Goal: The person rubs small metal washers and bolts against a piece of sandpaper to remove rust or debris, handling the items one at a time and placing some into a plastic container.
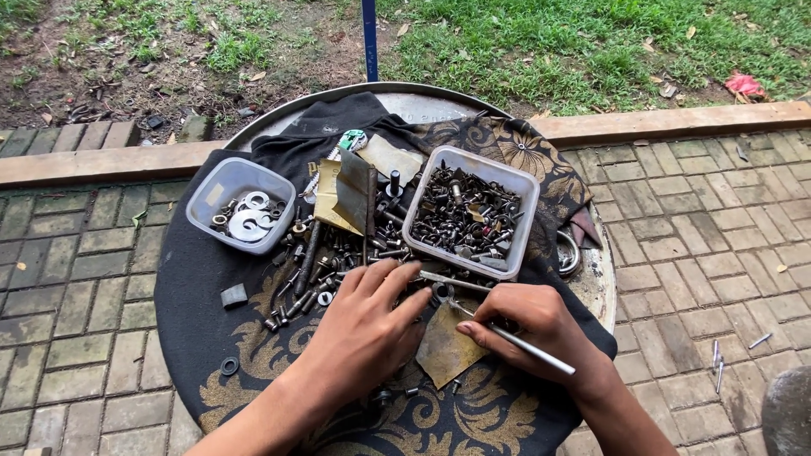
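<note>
Steel bolts and screws (338,262) lie spread over a dark cloth (203,279) on the round desk (601,287), beside a tub (470,211) full of hardware. The left hand (367,325) rests fingers-spread and empty on the pile, as if steadying it; the right hand (528,325) pinches a thin metal rod (515,339) like a pen, perhaps for picking.

Right hand (528,325) pinches thin metal rod (519,339); left hand (372,325) spread over loose bolts (325,270).

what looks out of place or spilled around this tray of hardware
A few nails lie loose on the brick paving to the right, off the round tray. Bolts and screws are strewn over the dark cloth between the two plastic tubs rather than inside them.
</note>
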